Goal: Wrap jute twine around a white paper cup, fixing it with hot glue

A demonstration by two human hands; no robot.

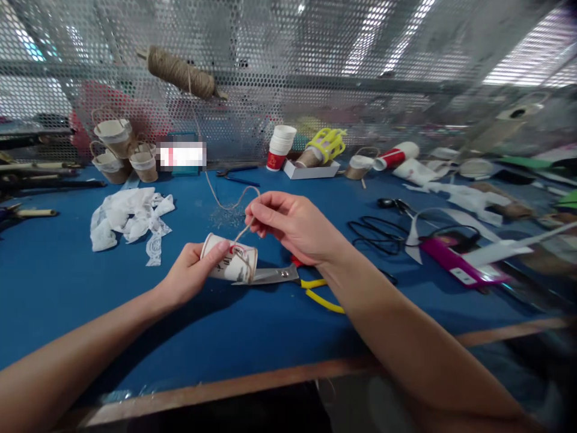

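Observation:
My left hand [192, 273] is wrapped round a small white paper cup [231, 260] lying on its side just above the blue table [67, 282]. Brown twine [243, 231] crosses the cup. My right hand [293, 225] pinches that twine above the cup and holds it taut. The twine loops back over the table and rises to a spool of twine [183, 73] hanging on the perforated metal screen. Scissors with yellow handles [288, 278] lie on the table right under my right hand.
White lace scraps [128, 219] lie to the left. Twine-wrapped cups [119, 153] stand at the back left, stacked paper cups [280, 147] and a white tray [311, 170] at the back middle. Black scissors [378, 231], a magenta tool [460, 260] and white strips lie right.

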